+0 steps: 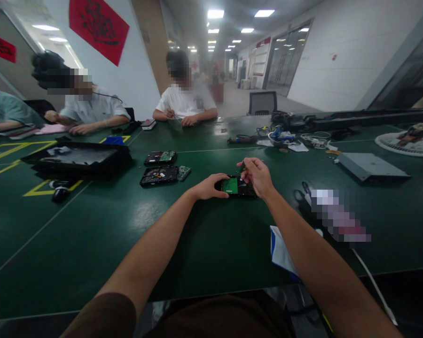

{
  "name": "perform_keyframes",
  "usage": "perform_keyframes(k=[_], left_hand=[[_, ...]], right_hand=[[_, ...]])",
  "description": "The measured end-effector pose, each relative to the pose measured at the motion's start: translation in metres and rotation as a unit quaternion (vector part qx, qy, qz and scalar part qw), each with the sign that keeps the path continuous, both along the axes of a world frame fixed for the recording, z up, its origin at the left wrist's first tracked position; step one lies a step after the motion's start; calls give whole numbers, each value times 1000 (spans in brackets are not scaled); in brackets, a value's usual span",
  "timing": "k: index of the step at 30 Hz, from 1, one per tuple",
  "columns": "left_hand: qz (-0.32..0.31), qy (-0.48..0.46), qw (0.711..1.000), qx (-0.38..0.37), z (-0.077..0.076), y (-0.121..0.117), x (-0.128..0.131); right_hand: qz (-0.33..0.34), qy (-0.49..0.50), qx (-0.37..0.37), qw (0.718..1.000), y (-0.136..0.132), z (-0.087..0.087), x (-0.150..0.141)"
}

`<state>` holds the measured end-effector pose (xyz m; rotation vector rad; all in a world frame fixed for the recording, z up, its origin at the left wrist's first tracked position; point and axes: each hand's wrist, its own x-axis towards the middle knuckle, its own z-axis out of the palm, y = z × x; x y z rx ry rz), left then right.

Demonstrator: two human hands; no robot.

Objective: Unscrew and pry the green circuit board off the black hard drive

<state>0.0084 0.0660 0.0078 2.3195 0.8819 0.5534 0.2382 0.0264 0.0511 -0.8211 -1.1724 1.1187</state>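
On the green table in front of me lies a hard drive (pixel 230 186), its green circuit board facing up. My left hand (pixel 210 187) is closed around the drive's left end, thumb at the near edge and fingers at the far edge. Over the right end, my right hand (pixel 258 178) pinches a small screwdriver (pixel 244 168), mostly hidden by the fingers; its tip cannot be made out. To the left are another hard drive (pixel 158 176), a loose circuit board (pixel 184 172) and, behind them, a further hard drive (pixel 160 157).
A black tray (pixel 77 158) stands left, near a dark cylindrical object (pixel 59 191). Right of my arm are a grey metal box (pixel 372 166), a blurred-out device and a blue-white cloth (pixel 281 249). Cables (pixel 282 137) lie at the back. Several people sit across the table.
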Motion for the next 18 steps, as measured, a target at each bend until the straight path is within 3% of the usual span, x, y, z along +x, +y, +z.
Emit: perform_keyframes(k=[4,11,18], left_hand=[[5,2,1000,-2,-1,1,0],[-4,-7,1000,-9,1,0,1],[5,4,1000,0,4,-3,1]], right_hand=[[11,20,-1,1000,0,0,0],[-7,-32,14,999,0,-1,1],[-3,7,9,1000,0,0,0]])
